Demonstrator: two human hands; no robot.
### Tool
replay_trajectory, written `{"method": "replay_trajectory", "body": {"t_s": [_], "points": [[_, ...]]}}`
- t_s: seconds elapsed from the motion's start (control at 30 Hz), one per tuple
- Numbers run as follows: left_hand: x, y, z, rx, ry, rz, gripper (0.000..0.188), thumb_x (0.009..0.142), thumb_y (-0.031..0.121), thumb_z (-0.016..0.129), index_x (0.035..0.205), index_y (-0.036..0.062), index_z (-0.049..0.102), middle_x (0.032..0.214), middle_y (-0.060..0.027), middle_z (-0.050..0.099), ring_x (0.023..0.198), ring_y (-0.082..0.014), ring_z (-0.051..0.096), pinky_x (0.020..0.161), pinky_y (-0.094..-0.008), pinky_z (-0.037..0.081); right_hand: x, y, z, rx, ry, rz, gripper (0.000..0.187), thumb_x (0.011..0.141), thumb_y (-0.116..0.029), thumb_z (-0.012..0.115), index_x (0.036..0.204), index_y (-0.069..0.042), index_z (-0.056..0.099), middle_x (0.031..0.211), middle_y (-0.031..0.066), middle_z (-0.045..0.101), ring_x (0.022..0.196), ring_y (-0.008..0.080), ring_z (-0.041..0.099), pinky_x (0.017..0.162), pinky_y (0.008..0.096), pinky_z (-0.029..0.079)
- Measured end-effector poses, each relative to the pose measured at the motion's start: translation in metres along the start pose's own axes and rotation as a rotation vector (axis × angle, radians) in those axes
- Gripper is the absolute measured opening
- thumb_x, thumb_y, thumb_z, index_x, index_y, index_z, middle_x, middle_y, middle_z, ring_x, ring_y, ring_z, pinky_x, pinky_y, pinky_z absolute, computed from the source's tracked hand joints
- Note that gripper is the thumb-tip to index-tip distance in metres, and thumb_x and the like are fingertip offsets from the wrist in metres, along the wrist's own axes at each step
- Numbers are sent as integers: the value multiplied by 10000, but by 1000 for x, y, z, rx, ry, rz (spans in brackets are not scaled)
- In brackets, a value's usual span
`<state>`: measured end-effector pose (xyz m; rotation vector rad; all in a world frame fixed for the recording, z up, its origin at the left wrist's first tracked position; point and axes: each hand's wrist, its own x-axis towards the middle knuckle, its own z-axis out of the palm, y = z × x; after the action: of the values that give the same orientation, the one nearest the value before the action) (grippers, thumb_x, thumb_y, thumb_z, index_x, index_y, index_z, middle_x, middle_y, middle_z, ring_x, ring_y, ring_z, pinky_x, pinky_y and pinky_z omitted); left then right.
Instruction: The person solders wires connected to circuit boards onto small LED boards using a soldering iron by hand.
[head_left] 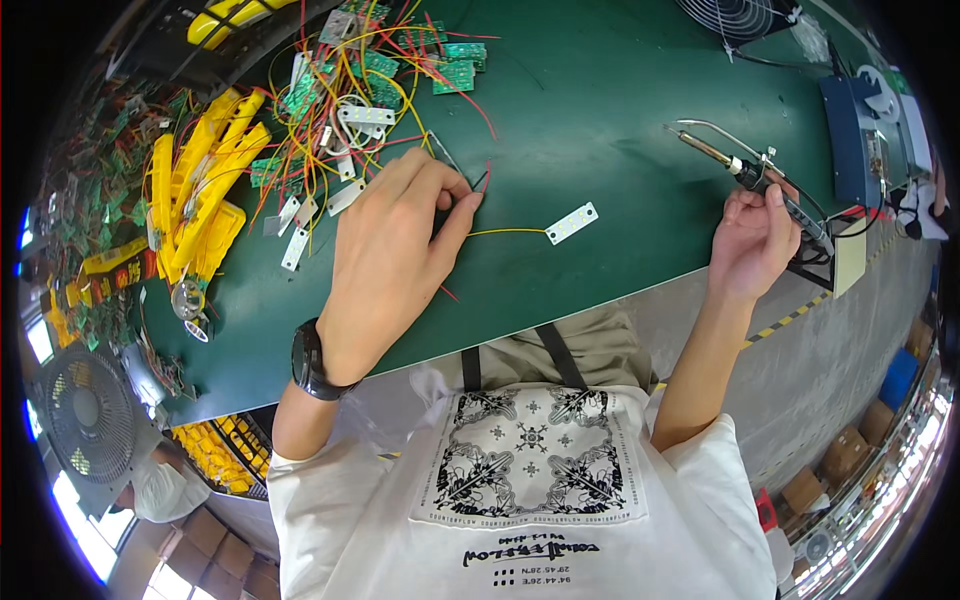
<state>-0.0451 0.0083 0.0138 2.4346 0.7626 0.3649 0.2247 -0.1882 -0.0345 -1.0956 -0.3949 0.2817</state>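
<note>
In the left hand (385, 240), seemingly pinches a red wire (488, 172) between closed thumb and forefinger. Just right of those fingers, on the table (610, 110): yellow wire (508, 230) leading to a white LED strip (572, 223), with long axis slanting up-right, nearer to left hand than right. Farther right, grips a soldering iron (746, 173) in the right hand (750, 242), with tip angled up-left.

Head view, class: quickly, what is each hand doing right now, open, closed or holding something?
Left hand: closed, pinching thin wires; the exact grip is partly hidden.
Right hand: closed, holding a soldering iron.
</note>
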Motion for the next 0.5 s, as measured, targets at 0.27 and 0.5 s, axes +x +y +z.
{"method": "replay_trajectory", "body": {"t_s": [0.27,0.5], "points": [[1,1,4,-4,-58,13,160,898,136,814,927,34,694,835,-89,640,764,-281,647,670,-408,509,-50,-18,36,49,-163,150,327,1073,-175,648,1308,40,571,915,140,680,709,225,640,550,325,501],[-3,-2,-3,-171,48,18,95,961,54,751,1039,3,767,914,-93,718,775,-229,659,679,-340,506,-63,-3,54,56,-169,190,297,1054,-89,672,1292,37,548,946,144,677,719,241,678,590,353,569]]}}
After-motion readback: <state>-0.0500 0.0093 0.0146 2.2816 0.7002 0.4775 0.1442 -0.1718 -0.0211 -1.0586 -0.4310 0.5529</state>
